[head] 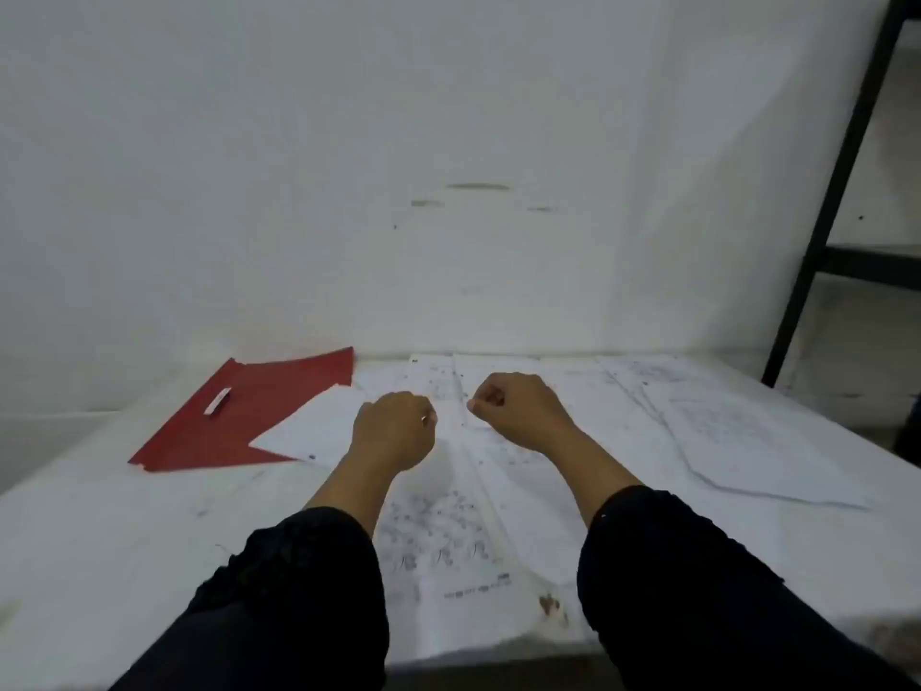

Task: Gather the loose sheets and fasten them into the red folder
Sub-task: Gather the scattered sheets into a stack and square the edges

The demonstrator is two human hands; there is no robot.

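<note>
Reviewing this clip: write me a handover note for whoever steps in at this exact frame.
Left hand: curled into a loose fist over the sheets, apparently holding nothing.
Right hand: the same, fingers closed, nothing visibly held.
Red folder: flat on the table at far left, a small white strip on it, one white sheet overlapping its right corner.
Loose sheets: spread across the table centre and right, overlapping, unstacked.
Done: nothing gathered or fastened.
Left: collect the sheets, square them, fasten them into the folder.
</note>
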